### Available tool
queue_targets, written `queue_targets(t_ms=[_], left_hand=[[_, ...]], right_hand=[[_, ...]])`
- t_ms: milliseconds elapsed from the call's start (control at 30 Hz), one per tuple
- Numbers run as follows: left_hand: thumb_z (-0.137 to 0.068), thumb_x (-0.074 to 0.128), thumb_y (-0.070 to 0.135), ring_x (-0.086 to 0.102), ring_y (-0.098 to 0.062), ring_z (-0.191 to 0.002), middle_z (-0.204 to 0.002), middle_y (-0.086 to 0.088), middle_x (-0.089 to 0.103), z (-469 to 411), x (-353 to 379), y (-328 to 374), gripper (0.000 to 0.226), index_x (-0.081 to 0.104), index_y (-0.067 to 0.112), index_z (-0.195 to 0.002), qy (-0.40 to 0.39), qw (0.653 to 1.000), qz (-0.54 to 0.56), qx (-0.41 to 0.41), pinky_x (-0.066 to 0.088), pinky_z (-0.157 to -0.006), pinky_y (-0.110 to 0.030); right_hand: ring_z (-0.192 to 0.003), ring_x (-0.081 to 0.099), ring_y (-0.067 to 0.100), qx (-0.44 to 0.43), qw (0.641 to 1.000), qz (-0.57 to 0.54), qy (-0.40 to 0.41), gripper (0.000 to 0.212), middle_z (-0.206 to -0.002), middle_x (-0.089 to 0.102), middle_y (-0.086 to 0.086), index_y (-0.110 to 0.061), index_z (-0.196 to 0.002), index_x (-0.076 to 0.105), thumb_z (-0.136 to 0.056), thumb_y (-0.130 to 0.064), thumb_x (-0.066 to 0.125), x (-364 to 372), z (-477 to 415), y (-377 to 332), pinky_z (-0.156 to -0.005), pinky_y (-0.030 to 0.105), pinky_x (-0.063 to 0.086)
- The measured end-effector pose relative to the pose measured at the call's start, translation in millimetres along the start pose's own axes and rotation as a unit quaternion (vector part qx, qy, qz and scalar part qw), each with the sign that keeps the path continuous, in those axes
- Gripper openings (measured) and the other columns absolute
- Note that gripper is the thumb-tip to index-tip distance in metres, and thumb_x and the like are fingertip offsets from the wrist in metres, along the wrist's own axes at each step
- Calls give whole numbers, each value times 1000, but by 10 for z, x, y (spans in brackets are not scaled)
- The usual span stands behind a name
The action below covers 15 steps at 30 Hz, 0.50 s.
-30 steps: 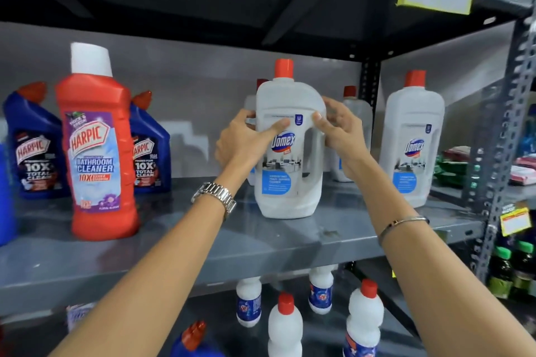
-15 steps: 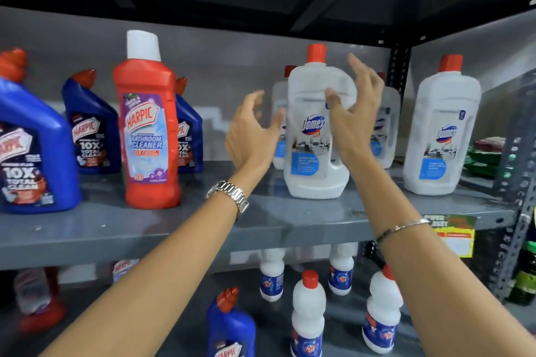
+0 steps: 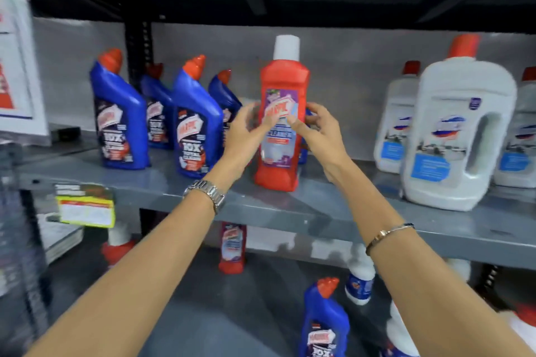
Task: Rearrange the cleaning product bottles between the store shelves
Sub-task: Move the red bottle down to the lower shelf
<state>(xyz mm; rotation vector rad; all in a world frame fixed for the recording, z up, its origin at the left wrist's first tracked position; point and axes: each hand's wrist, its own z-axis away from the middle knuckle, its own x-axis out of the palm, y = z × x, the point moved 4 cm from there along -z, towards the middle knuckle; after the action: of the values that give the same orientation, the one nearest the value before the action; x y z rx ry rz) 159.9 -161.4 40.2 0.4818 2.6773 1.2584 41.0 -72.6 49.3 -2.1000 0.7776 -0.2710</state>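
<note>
The person is reaching in with both arms toward a tall red plastic bottle with a white cap and a purple label (image 3: 282,124), which is standing upright near the front of the grey metal shelf (image 3: 290,211). The left hand (image 3: 246,132) is coming at it from one side and the right hand (image 3: 317,132) from the other, the fingers of both spread apart and curling round the label. The fingertips are blurring over the front of the bottle, so whether they are pressing on it or just short of it I cannot tell; it does not look like a firm hold.

Just beside the red bottle on its left, angled blue toilet-cleaner bottles with red nozzles (image 3: 194,124) are standing in a cluster, and well off to its right a large white handled jug with a red cap (image 3: 452,136) is standing at the shelf front.

This looks like the start of a pick-up step. The next move is likely calling for both palms to close on the sides, then a straight lift clear of the blue neighbours.
</note>
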Motion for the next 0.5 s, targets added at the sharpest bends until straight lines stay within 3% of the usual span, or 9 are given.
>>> queue_targets(t_ms=[67,133,300,400,500], left_hand=[[-86,61,12,60,-13,-95,-123,-18,59,43,-18,-44,47,44,11,-129,-40,999,7,-8,51,-76,-16],[-87,61,19,60,-19,-100,-117,-11,61,70,-30,-85,49,43,21,-132,-61,998,16,-28,51,-74,-23],[-85,63,27,61,-19,-105,-114,-3,62,168,-183,-12,54,41,28,-135,-63,998,-13,-15,53,-89,-42],[-85,64,21,64,-13,-93,-96,8,63,297,-374,131,53,44,24,-133,-71,997,15,-2,56,-83,-39],[-83,66,22,66,-17,-98,-102,1,65,489,-626,225,54,45,25,-132,-42,999,31,-4,58,-80,-41]], right_hand=[[-92,61,23,0,1000,-12,27,41,-107,63,12,-10,-123,53,-84,-19,65,47,-10,37,-79,38,52],[-93,62,25,3,999,-26,43,39,-112,64,19,-6,-121,55,-85,-17,64,43,-16,70,-79,37,55],[-77,63,12,-14,998,-40,54,37,-102,65,12,-4,-119,57,-85,-17,64,99,79,4,-53,13,53],[-76,64,11,-26,997,-53,41,37,-100,66,8,-5,-117,58,-84,-20,65,181,223,-129,-53,14,52],[-76,64,11,-73,996,-44,21,28,-93,68,2,-9,-108,62,-83,-20,66,317,440,-333,-63,24,56]])
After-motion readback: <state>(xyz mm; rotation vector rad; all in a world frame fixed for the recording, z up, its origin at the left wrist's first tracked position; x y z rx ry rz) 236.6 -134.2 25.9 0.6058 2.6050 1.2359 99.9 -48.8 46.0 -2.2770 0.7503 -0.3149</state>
